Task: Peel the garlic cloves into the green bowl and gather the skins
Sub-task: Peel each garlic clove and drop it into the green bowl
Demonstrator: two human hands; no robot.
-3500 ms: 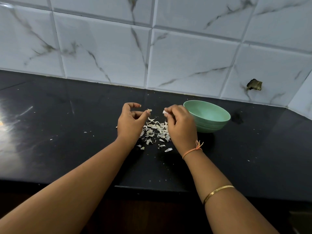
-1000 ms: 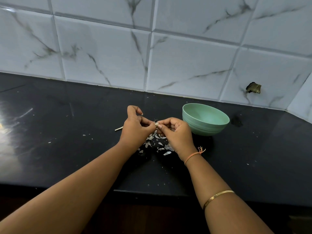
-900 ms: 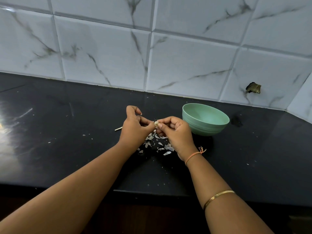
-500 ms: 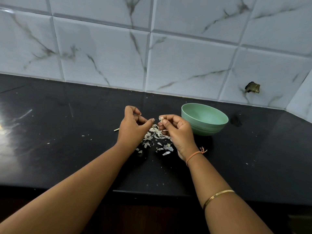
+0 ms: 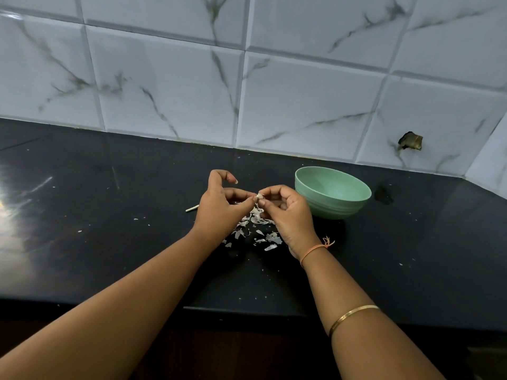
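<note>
My left hand (image 5: 219,209) and my right hand (image 5: 288,215) meet above the black counter and pinch one small garlic clove (image 5: 259,196) between their fingertips. Below them lies a loose pile of pale garlic skins (image 5: 255,229) on the counter. The green bowl (image 5: 332,192) stands just right of my right hand, upright; what lies inside it I cannot make out.
A thin pale stem piece (image 5: 192,208) lies left of my left hand. Tiny skin flecks dot the black counter (image 5: 109,229). The tiled wall (image 5: 247,91) runs behind, with a dark hole (image 5: 410,141) at right. The counter's front edge is close under my forearms.
Half a second ago the fingertips were slightly apart over the skins; now they have come together again on the clove. The bowl and pile have not moved.
</note>
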